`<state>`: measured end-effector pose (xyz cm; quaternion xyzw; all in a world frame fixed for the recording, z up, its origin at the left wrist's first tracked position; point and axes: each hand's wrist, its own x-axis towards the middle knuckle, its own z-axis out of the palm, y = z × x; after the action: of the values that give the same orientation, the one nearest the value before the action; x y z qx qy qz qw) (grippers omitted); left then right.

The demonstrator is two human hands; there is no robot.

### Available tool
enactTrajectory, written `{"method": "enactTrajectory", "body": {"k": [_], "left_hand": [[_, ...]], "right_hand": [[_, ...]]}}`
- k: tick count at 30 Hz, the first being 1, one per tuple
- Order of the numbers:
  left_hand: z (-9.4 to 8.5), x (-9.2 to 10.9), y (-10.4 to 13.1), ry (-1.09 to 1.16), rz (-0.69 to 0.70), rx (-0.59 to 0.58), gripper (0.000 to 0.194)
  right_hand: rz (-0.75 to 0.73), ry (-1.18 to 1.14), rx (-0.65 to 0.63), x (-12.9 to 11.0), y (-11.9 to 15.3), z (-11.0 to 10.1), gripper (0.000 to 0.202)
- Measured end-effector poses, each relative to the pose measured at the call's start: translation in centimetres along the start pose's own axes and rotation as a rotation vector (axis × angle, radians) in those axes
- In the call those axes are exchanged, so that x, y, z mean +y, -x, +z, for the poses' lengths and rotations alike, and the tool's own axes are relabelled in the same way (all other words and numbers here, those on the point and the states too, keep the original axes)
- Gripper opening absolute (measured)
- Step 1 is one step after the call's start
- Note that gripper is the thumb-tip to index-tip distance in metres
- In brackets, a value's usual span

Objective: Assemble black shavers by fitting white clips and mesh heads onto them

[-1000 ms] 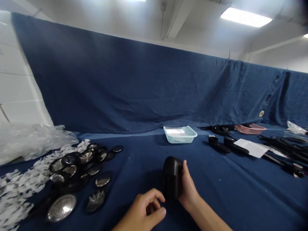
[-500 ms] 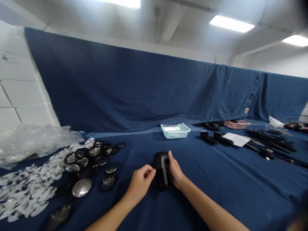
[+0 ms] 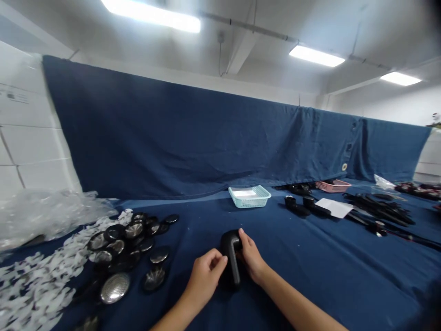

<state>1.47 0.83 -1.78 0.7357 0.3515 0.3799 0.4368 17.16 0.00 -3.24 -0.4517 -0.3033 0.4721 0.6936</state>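
A black plastic part [image 3: 230,243] with a rounded head and a handle-like arm pointing down is held low over the blue cloth at the middle. My right hand [image 3: 251,257] grips it from the right, thumb on top and the other fingers partly hidden behind it. Against its left side is my left hand [image 3: 208,271], closed with thumb and forefinger pressed together. Whether anything small sits in that pinch is hidden. Left of my hands lie several round black discs [image 3: 159,255], some with shiny metallic faces, one being a dimpled silver disc [image 3: 115,288].
Many small white plastic pieces [image 3: 44,280] spread at the left beside a clear plastic bag [image 3: 55,216]. A light-blue basket [image 3: 250,202] stands ahead. Farther right are black handled parts [image 3: 298,209], white paper [image 3: 334,208], a pink basket [image 3: 333,187] and long black pieces [image 3: 379,209].
My view has tilted up slightly. The black part has turned a little in my right hand, so its arm shows more plainly. My left hand stays pinched beside it.
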Motion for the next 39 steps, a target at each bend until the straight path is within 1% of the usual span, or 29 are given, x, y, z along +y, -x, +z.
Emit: {"method": "enactTrajectory", "body": {"k": [7,11,15,20,24,27,31,36,39], "left_hand": [[-0.3,0.1,0.1,-0.019,-0.02,0.049,0.028],[-0.3,-0.6,-0.1,-0.013,-0.044,0.093,0.026],[-0.1,-1.4,-0.4,0.009,-0.08,0.1,0.026],[0.1,-2.1,-0.5,0.039,-0.13,0.064,0.028],[0.4,-2.5,-0.8,0.046,-0.158,0.02,0.036],[0.5,-2.7,-1.0,0.046,-0.177,-0.023,0.043],[0.3,-2.9,-1.1,0.068,-0.203,-0.074,0.046],[0.2,-3.1,-0.8,0.155,-0.228,-0.107,0.049],[0.2,-3.1,-0.9,0.15,-0.251,-0.125,0.051]], "right_hand": [[0.074,0.037,-0.069,-0.4,0.3,0.5,0.045],[0.114,0.122,-0.14,-0.9,-0.3,0.9,0.042],[0.049,0.211,-0.141,-0.6,-1.8,1.0,0.042],[-0.013,0.257,-0.093,-0.1,-2.5,0.2,0.046],[-0.046,0.266,-0.102,-1.2,-2.0,-0.7,0.045],[-0.066,0.282,-0.134,-1.9,-1.6,-1.1,0.044],[-0.102,0.301,-0.211,-1.6,-1.4,-1.1,0.046],[-0.033,0.184,-0.257,-0.8,-0.9,-0.9,0.056],[-0.029,0.162,-0.312,-0.3,-0.8,-1.1,0.061]]}}
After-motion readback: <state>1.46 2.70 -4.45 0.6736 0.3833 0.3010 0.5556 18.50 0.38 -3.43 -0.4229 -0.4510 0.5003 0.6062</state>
